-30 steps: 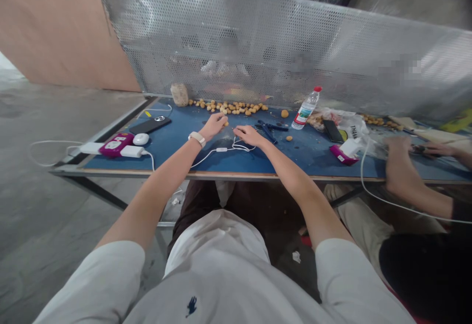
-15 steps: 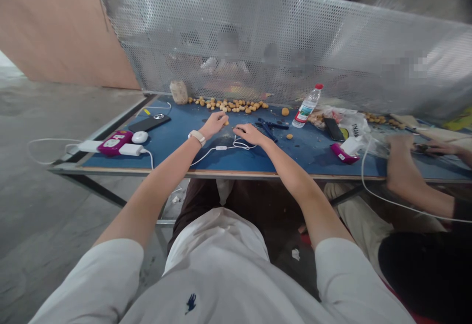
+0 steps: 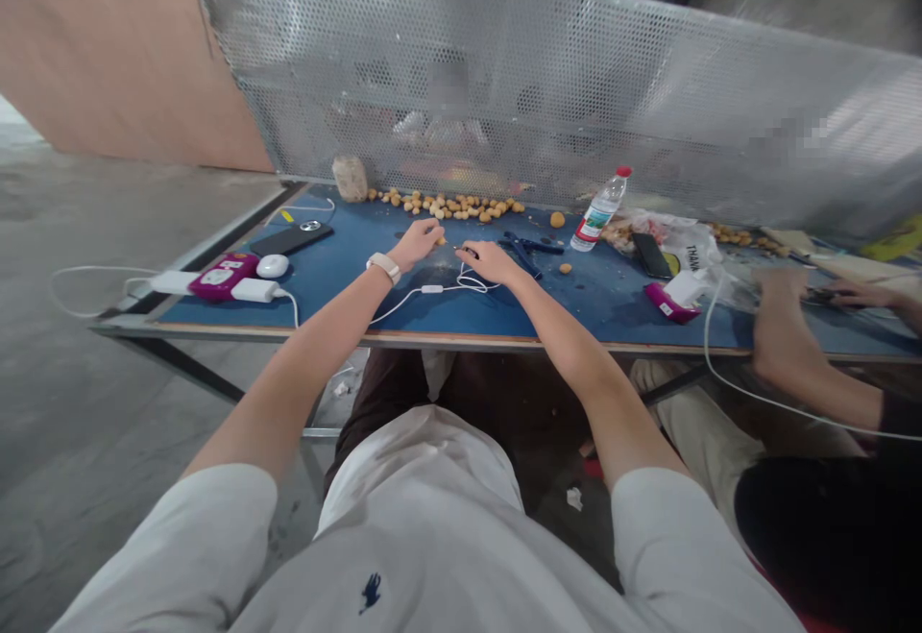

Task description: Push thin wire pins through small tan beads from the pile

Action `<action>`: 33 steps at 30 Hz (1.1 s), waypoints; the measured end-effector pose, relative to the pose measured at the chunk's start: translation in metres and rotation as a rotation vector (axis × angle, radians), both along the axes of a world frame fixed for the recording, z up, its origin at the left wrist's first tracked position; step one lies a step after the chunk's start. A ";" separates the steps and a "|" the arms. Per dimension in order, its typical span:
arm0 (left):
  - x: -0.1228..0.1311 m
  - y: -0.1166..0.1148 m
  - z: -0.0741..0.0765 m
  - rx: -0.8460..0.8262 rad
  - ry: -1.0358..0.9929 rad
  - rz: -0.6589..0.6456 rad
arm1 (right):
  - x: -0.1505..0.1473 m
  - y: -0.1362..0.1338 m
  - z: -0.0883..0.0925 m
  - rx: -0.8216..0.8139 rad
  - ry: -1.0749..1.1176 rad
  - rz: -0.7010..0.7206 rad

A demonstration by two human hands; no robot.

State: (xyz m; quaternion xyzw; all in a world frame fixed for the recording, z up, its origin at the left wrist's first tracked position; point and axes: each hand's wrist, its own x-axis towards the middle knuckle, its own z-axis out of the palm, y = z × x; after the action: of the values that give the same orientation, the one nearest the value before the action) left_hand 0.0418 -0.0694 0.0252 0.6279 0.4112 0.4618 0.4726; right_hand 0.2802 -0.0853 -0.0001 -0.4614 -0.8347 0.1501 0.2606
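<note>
Perf. metal screen (image 3: 504,66) stands along the back edge of the blue desk (image 3: 338,292). L to R from what I can see: purple socket block (image 3: 229,277) nr the front L corner, blk phone (image 3: 284,240) behind it, row of tan lumps (image 3: 468,209) along the back edge. Mid-desk, L hand (image 3: 416,245) pinches a small yellowish pc (image 3: 441,241). R hand (image 3: 488,261) just beside, hands apart, fingers closed on a small dark tool (image 3: 471,252), type unclear; white cord (image 3: 432,289) nr it twd front edge. Then dark-blue pliers (image 3: 544,249), bottle w/ red cap (image 3: 596,220) nearer the back.
</note>
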 end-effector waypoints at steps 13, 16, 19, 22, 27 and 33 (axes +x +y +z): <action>0.001 0.000 0.001 0.033 0.012 0.026 | -0.002 0.002 -0.003 -0.101 0.121 0.075; 0.001 -0.002 0.004 0.026 -0.037 0.043 | -0.005 0.002 -0.002 -0.079 0.141 0.036; 0.001 -0.004 0.007 0.007 -0.079 0.030 | -0.005 0.004 -0.001 -0.052 0.090 -0.012; 0.000 -0.004 0.007 -0.015 -0.080 0.017 | -0.004 0.004 -0.001 -0.046 0.044 -0.033; 0.000 0.001 0.001 -0.014 -0.081 -0.011 | -0.001 0.002 -0.001 -0.027 0.022 -0.026; 0.000 0.004 -0.002 -0.017 -0.093 0.004 | -0.001 0.002 0.001 -0.038 -0.011 -0.033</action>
State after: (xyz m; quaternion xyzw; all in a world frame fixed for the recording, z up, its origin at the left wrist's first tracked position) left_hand 0.0415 -0.0650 0.0230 0.6009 0.3940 0.4881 0.4955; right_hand 0.2789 -0.0831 0.0007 -0.4807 -0.8254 0.1590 0.2498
